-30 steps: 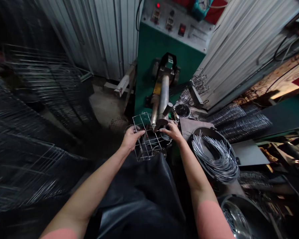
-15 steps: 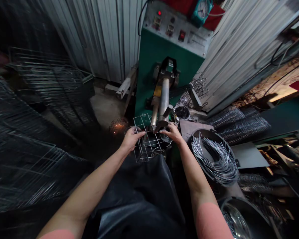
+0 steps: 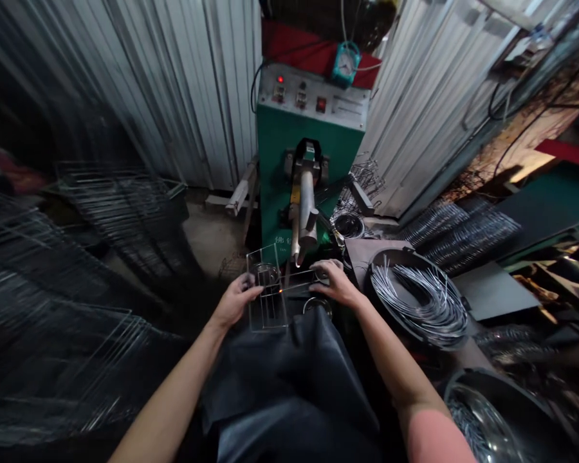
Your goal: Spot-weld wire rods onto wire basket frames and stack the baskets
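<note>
Compared with half a second ago, the grid-like frame of thin silvery wire [image 3: 270, 294] sits further left and closer to the body, apart from the tip of the slim pointed metal rod [image 3: 296, 246] instead of just at it; the view tips as well, so the tall green metal machine [image 3: 275, 148] shows lower.

The left hand [image 3: 241, 299] is closed in a pinch on the left edge of the wire frame, thumb in front and fingers behind, an outer grip that leaves the middle and right side open towards the rod. The right hand [image 3: 334, 284] is half curled, thumb and fingers parted, at the far ends of two straight thin wires [image 3: 296, 287] running across from the frame; whether it pinches them firmly I cannot tell. With one hand at each side, the piece is probably kept level and steady between them. A small orange glowing spot [image 3: 280, 291] shows at the frame's right edge, and both hands are apart from it, presumably because of heat.

A black glossy apron [image 3: 294, 386] covers the lap below, likely as protection. Near the right forearm, a round dark tray [image 3: 410, 254] on a brownish-grey flat bench [image 3: 359, 251] holds a curved bundle of loose silvery wires [image 3: 422, 308], seemingly placed there for easy reach
</note>
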Demonstrator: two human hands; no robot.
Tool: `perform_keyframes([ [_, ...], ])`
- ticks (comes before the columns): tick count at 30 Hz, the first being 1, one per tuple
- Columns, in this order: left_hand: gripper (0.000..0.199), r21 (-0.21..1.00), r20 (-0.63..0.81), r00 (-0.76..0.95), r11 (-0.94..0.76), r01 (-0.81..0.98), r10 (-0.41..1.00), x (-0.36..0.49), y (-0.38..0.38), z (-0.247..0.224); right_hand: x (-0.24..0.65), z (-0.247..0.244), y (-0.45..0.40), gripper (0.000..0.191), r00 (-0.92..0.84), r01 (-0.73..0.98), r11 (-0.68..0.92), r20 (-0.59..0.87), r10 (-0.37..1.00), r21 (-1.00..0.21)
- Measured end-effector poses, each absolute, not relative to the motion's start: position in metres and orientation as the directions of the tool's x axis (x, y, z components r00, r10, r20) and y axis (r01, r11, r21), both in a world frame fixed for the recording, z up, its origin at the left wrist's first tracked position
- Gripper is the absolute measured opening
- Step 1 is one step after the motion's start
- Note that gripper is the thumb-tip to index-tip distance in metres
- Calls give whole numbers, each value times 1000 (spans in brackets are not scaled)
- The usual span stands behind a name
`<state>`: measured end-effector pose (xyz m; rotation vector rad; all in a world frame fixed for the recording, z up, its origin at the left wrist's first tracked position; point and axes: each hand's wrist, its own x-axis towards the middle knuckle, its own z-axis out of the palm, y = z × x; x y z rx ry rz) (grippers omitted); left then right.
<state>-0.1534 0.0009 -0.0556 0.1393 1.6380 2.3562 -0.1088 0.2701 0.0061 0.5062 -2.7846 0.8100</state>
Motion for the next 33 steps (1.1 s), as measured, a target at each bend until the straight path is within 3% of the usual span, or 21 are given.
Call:
perform_keyframes([
  [3,37,882,-136,-942,-396,-257,307,-130,-36,-54,-69,18,283,57,-905,-370,756,393,-162,-540],
  [7,36,785,-55,-949,-574,-233,310,-105,-62,-50,-37,37,289,48,-863,-381,680,505,-18,-627],
  [10,37,694,61,-965,-705,-143,256,-95,-67,-52,-25,57,273,42,-793,-465,644,610,4,-608],
  [12,39,699,68,-966,-703,-131,248,-95,-72,-55,-21,73,257,41,-741,-523,622,671,7,-583],
  [14,43,783,-9,-958,-593,-185,287,-97,-79,-55,-20,90,239,38,-725,-539,613,689,12,-577],
  [16,47,872,-119,-961,-436,-222,250,-101,-86,-49,-23,105,221,34,-754,-513,620,657,5,-593],
  [18,49,926,-126,-986,-343,-157,110,-105,-90,-37,-31,114,204,34,-797,-485,625,604,-27,-611],
  [21,50,954,94,-994,-282,106,-59,-103,-82,-9,-48,112,179,37,-858,-446,610,508,-83,-654],
  [24,47,940,285,-957,-180,289,-48,-94,-64,11,-64,95,161,40,-926,-335,546,377,-38,-768],
  [26,44,947,316,-949,-64,315,-2,-88,-56,11,-70,81,155,41,-967,-216,417,253,33,-883],
  [30,40,957,189,-982,230,179,-23,-77,-57,-24,-73,59,152,40,-991,-8,30,12,135,-1000],
  [33,36,965,-133,-988,219,-146,-74,-66,-61,-59,-72,48,149,42,-987,52,-183,-79,142,-982],
])
